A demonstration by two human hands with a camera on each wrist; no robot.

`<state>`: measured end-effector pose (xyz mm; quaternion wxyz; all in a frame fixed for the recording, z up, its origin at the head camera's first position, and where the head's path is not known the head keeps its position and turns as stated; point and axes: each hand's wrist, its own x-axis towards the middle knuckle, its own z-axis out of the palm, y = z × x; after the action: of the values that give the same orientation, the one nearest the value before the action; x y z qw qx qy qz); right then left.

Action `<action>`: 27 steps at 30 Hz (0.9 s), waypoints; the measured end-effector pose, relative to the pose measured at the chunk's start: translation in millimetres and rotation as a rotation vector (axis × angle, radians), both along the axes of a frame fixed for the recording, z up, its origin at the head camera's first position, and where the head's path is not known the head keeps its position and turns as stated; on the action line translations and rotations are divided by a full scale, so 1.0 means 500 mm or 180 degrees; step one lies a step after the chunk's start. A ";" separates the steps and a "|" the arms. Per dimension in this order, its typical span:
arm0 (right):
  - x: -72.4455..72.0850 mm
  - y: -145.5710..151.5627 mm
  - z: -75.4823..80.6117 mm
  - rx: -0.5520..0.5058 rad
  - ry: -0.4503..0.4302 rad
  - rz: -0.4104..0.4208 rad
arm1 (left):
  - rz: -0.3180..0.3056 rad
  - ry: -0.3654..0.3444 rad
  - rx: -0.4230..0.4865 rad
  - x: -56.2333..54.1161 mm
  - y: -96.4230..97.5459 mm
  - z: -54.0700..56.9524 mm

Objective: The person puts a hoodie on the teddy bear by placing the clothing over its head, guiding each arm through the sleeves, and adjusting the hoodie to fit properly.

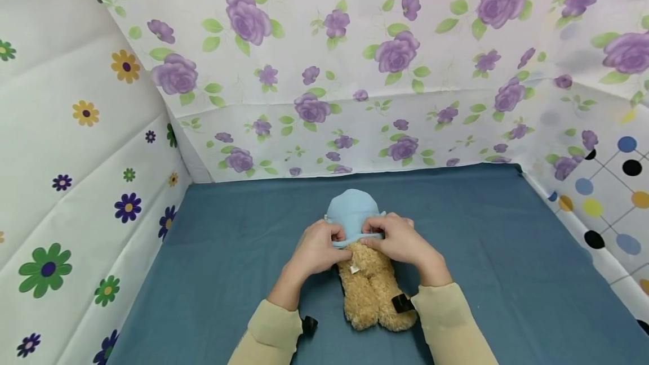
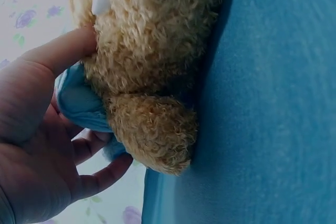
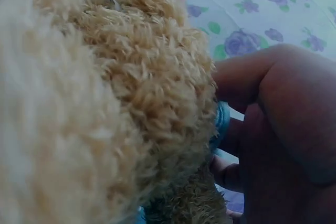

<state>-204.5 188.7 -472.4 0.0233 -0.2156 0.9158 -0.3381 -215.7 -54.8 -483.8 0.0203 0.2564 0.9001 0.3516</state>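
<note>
A tan curly-furred plush toy [image 1: 366, 289] lies on the table with its legs toward the person. Light blue cloth [image 1: 352, 210] covers its top end, with a hem across the toy's upper body. My left hand [image 1: 316, 245] grips the left side of this hem, its thumb against the fur; in the left wrist view, blue cloth [image 2: 79, 100] bunches beside a furry limb [image 2: 155, 129]. On the other side, my right hand [image 1: 403, 239] pinches the hem between thumb and curled fingers. A small white tag [image 1: 354, 269] sticks out of the fur. The toy's face is hidden.
Dark blue cloth [image 1: 228, 275] covers the table. A purple-flowered sheet [image 1: 314, 145] hangs along the back edge, with a daisy-print sheet [image 1: 76, 145] at left and a dotted one [image 1: 608, 207] at right. Black wrist mounts [image 1: 403, 303] sit by the sleeves.
</note>
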 end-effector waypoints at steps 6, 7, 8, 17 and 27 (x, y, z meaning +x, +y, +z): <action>-0.002 0.002 0.005 -0.0122 -0.0135 0.0103 | 0.0059 -0.0022 -0.0028 -0.005 -0.001 0.001; -0.001 0.002 0.006 -0.0164 -0.0144 0.0110 | 0.0053 -0.0016 -0.0049 -0.005 -0.001 0.001; -0.002 0.002 0.006 -0.0196 -0.0149 0.0109 | 0.0037 -0.0021 -0.0062 -0.005 -0.002 0.001; -0.005 0.008 0.006 -0.0192 0.0117 0.0147 | -0.0075 -0.0080 0.0005 -0.004 -0.004 0.005; 0.000 0.052 0.010 -0.0159 -0.0393 0.0266 | -0.0121 0.0239 0.0012 0.001 -0.003 0.006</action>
<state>-204.4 214.8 -467.6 0.0884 -0.2328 0.8941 -0.3722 -215.3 -56.2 -480.6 -0.0073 0.2864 0.8946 0.3431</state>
